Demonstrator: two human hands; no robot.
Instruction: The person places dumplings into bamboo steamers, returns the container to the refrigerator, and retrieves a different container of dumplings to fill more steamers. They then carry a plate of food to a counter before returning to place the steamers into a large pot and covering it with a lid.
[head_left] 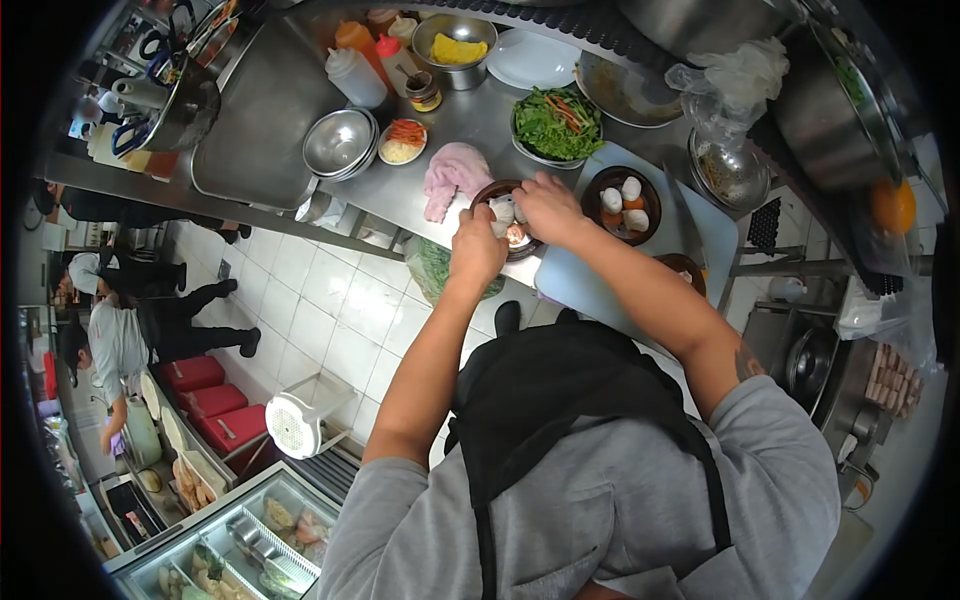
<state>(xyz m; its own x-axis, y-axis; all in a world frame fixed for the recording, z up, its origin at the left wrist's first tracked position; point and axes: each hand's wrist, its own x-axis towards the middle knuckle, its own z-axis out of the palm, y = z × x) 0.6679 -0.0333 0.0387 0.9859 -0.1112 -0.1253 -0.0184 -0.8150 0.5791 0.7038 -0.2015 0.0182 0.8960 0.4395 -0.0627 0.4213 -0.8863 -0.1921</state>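
Both of my hands are at a brown bowl [487,195] near the counter's front edge. My left hand [480,243] curls over its left side, pressed on a whitish piece. From the right, my right hand [546,206] reaches over the rim with bent fingers; what it holds is too small to name. White pieces and an orange-and-white one [516,236] show between the hands. A second brown bowl [621,206] with white and orange pieces stands on the light blue cutting board [577,272]. A pink cloth [456,173] lies just left of the hands.
Behind are a bowl of greens [557,123], stacked metal bowls [341,143], a small plate [403,141] and sauce bottles [355,78]. A knife [686,217] lies on the board's right. People [120,325] stand far left, beyond a white stool [294,424].
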